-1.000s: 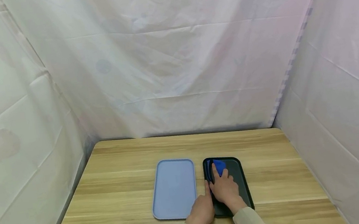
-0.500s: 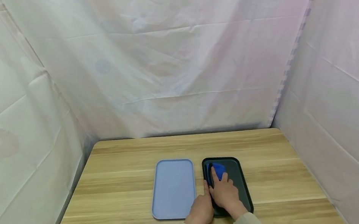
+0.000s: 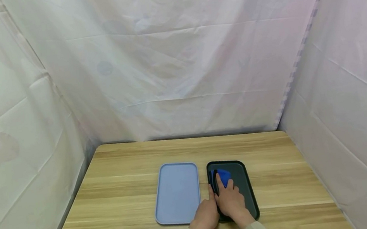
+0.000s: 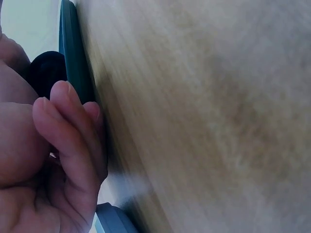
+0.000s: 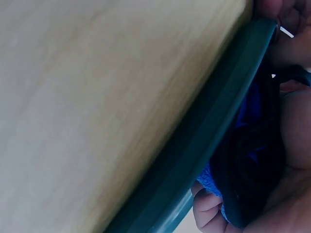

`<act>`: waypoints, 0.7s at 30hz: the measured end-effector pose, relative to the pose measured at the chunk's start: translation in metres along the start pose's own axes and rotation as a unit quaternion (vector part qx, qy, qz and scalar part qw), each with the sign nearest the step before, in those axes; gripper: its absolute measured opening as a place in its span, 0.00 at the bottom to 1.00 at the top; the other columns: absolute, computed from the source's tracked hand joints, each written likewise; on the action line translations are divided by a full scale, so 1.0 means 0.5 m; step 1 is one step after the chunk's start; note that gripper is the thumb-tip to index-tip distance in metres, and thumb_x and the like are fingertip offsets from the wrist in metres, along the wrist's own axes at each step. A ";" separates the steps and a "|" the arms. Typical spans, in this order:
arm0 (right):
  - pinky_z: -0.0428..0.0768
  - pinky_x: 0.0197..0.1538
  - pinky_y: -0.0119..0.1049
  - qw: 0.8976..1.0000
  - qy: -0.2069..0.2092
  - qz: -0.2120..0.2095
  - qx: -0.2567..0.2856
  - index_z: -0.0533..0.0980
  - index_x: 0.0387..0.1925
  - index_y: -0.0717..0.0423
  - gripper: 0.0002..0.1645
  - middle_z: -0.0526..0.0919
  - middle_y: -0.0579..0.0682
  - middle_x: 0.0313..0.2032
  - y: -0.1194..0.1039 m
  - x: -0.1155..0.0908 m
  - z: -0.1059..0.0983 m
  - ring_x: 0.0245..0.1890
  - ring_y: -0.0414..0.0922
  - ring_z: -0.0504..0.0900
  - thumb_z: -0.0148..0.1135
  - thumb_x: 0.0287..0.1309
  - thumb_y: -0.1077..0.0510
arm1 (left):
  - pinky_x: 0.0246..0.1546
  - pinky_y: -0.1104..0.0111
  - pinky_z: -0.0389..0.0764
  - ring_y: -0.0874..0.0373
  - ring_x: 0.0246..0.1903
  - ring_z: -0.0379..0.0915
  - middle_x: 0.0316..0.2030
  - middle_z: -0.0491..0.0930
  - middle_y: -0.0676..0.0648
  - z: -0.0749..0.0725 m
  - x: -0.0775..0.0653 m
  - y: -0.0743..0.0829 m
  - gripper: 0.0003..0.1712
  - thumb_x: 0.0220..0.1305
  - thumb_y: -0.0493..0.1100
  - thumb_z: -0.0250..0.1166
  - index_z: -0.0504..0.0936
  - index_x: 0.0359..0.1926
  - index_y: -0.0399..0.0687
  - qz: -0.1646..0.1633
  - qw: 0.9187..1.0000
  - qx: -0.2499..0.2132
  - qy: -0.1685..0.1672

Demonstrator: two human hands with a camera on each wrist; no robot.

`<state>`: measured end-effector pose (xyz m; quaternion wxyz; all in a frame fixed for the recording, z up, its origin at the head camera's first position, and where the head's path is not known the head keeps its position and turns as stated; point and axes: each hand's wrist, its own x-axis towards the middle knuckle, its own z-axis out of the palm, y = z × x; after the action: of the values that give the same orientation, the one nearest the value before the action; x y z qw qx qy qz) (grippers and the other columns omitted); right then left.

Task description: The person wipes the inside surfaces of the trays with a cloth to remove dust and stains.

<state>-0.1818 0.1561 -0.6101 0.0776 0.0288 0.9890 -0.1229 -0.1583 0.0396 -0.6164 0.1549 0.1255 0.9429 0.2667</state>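
A dark green tray [image 3: 246, 187] lies on the wooden table. My left hand [image 3: 205, 213] grips its left rim near the front, one finger stretched along the edge. In the left wrist view, other fingers [image 4: 73, 131] of that hand curl close to the tray's side. Over the tray, my right hand [image 3: 231, 199] presses a blue cloth [image 3: 225, 176] with black trim against the bottom. Its index finger points forward along the black strip. The right wrist view shows the fuzzy cloth [image 5: 208, 180] bunched under the palm, with curled fingertips at its edge.
To the left lies a light blue tray [image 3: 178, 193], with a narrow strip of table [image 3: 128, 200] between the two trays. Pale fabric sheets [image 3: 177, 72] hang behind the table and on both sides.
My right hand has slid the cloth slightly towards the front of the dark green tray, along its left side. The left hand keeps its place at the rim.
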 end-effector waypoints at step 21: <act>0.82 0.33 0.57 1.000 0.002 0.001 0.009 0.54 0.82 0.38 0.46 0.67 0.71 0.64 0.008 -0.012 0.011 0.47 0.62 0.78 0.60 0.70 0.39 | 0.25 0.66 0.77 0.56 0.19 0.71 0.20 0.76 0.43 0.003 0.001 -0.002 0.52 0.63 0.35 0.69 0.49 0.81 0.32 0.006 1.000 0.018 0.013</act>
<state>-0.1746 0.1585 -0.6155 0.0754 0.0308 0.9879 -0.1316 -0.1583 0.0398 -0.6182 0.1389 0.1300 0.9487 0.2526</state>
